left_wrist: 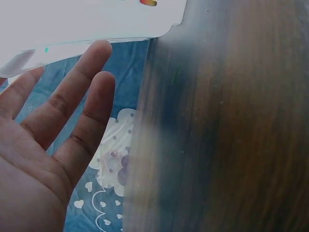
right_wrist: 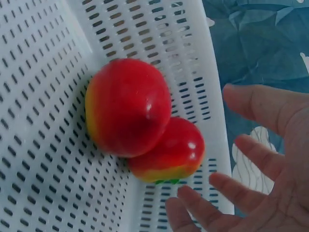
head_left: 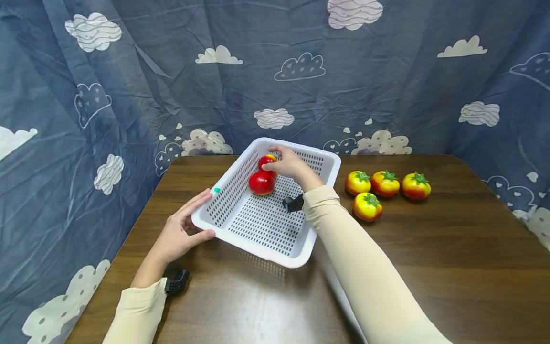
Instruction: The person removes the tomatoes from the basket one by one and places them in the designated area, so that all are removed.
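Observation:
A white perforated plastic basket (head_left: 262, 224) sits at an angle on the wooden table. My left hand (head_left: 176, 234) holds its near-left corner, thumb on the front rim and fingers along the left side. Inside, against the far-left wall, rest a larger red toy tomato (right_wrist: 128, 106) and a second toy tomato (right_wrist: 169, 152), red with a yellow edge and a bit of green. Above them reaches my right hand (head_left: 290, 165), fingers spread and loosely bent. In the right wrist view a gap shows between those fingertips and the fruit.
Several red and yellow toy tomatoes (head_left: 367, 207) with green leafy tops are grouped on the table (head_left: 429, 258) right of the basket. A blue cloth (head_left: 258, 48) with cloud prints hangs behind the table. Black wrist devices (head_left: 293, 204) are worn on both arms.

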`<state>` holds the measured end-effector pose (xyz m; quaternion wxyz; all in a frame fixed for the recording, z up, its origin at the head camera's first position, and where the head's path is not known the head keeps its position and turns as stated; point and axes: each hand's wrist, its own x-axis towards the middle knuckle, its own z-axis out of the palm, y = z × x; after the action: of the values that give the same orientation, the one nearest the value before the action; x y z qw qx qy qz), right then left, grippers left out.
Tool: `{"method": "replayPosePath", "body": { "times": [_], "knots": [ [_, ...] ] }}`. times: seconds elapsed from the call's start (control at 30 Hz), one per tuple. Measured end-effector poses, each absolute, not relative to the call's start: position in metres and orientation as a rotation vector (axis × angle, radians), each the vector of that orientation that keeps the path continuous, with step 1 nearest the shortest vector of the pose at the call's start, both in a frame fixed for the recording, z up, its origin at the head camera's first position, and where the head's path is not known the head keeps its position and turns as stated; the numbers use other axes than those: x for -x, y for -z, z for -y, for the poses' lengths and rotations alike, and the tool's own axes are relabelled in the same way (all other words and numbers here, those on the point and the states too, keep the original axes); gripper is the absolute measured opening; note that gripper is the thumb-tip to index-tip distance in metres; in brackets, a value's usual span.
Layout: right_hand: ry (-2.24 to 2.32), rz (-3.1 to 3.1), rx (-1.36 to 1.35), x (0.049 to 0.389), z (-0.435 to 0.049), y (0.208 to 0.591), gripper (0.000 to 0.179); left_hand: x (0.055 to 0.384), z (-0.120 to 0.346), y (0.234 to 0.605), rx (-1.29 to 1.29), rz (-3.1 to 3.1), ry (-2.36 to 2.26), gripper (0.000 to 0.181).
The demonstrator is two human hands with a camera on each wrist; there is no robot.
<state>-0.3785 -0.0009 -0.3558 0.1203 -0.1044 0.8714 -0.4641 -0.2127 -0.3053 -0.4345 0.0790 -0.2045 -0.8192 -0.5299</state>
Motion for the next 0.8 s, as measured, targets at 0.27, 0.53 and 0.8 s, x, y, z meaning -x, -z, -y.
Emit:
{"method": "replayPosePath", "body": {
  "times": [0.27,0.53,0.8],
  "knots": [
    [1.281,-2.555,0.384,0.386,0.01,0.364,0.068,0.212,0.305,0.434,0.608,2.462,1.585,0.084],
    [1.196,-2.667,0.492,0.389,0.013,0.367,0.056,0.213,0.306,0.435,0.615,2.446,1.591,0.083],
    [1.149,-2.744,0.506,0.389,0.016,0.37,0.048,0.213,0.307,0.435,0.618,2.446,1.596,0.082]
  ]
}}
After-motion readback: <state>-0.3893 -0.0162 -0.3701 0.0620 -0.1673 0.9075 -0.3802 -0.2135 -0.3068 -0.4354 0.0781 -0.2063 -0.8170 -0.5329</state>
